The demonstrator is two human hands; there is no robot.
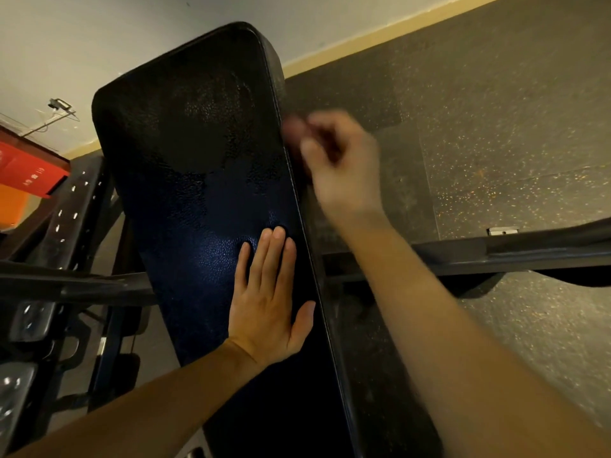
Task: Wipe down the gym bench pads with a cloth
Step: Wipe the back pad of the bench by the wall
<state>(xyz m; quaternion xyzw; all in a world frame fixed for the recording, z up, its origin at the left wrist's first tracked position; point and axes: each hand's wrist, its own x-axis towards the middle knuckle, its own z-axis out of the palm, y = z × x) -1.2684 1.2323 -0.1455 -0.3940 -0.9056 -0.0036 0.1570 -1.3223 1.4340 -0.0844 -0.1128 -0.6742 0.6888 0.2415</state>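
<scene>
Left hand (267,309) lies flat, fingers straight, bracing the pad (198,143). The blurred right hand (340,160) seems to pinch the cloth (292,128) at the pad's right edge. Long, overlapping strokes would suit best.

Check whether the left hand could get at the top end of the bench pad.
Probably yes: the left hand lies flat on the bench pad, and bare pad runs up to its top end; the blurred right hand is off at the right edge.

place: gym | padded bench (198,143) | speckled rubber floor (496,110) | steel rack (76,209)
</scene>
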